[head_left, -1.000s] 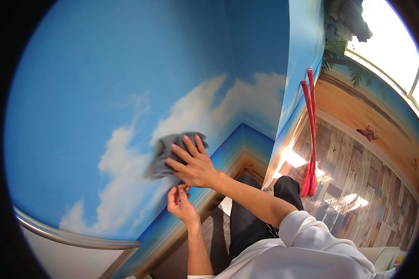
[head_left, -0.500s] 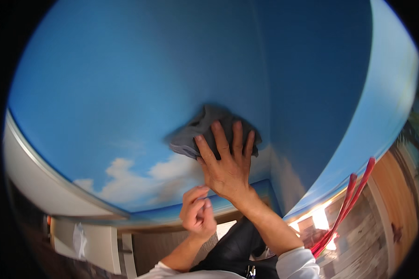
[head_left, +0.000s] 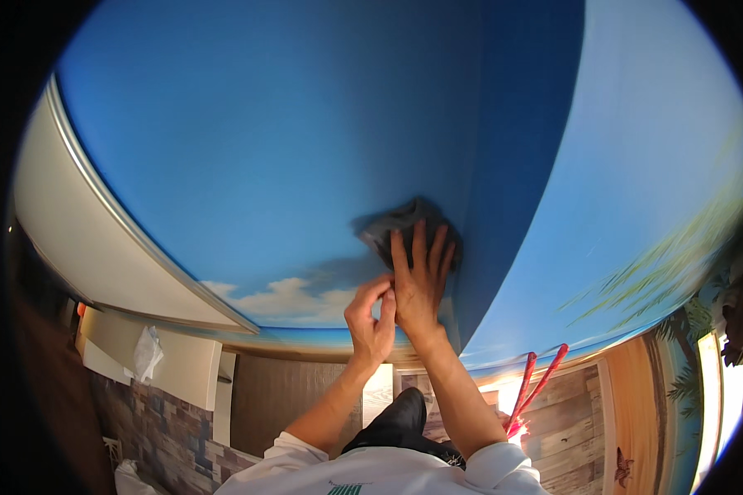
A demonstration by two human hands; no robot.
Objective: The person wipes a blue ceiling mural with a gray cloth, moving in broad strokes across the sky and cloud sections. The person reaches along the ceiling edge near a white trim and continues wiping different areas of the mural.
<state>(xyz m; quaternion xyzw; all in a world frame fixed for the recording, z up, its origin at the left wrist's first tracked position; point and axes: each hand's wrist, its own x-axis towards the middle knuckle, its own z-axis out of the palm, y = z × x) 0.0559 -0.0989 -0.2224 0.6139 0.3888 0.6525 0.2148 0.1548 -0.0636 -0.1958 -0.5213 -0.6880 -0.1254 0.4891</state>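
1. pressing on a grey cloth (head_left: 392, 227), the right hand (head_left: 419, 299) lies over it with fingers straight and spread, not closed around it.
2. the cloth is against the blue wall (head_left: 248, 157), near its inside corner on the right, above its lower edge and well apart from its left edge.
3. the crumpled cloth has its long axis across the wall, slanting down to the right; its narrow end points left, and a blunt peak points up.
4. the right hand's fingers hide the cloth's lower right part.
5. the left hand (head_left: 370, 318) is just below, fingers curled, beside the right; i cannot tell whether it grips anything.
6. at the wall's left edge is a metal-edged pale panel (head_left: 82, 223); below, a crumpled white item (head_left: 148, 353) hangs at a cream cabinet (head_left: 187, 371).
7. two red rods (head_left: 522, 384) show at lower right, well apart from the cloth.
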